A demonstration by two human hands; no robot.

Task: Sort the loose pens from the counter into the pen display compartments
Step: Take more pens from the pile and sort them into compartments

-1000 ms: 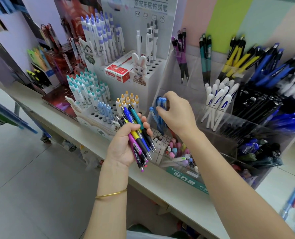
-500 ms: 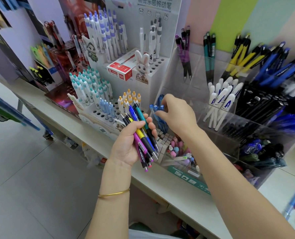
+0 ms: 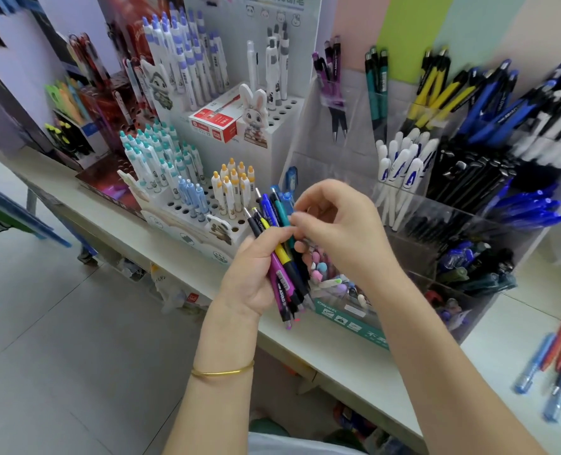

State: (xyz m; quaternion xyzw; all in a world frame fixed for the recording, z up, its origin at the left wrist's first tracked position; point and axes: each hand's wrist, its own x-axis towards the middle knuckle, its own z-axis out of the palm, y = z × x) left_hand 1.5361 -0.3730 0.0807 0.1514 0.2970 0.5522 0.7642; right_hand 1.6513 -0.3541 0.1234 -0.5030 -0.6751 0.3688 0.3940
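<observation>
Right hand (image 3: 338, 224) pulled back from clear display (image 3: 453, 213) to pen bundle (image 3: 284, 270); fingers curled at its top, can't tell if pinching. Left hand (image 3: 256, 280) grips pen bundle above counter (image 3: 305, 339) edge.

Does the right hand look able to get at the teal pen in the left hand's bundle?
Probably yes. The right hand is close beside the teal pen, whose upper end sticks out above the left hand gripping the bundle; nothing shows between them.
</observation>
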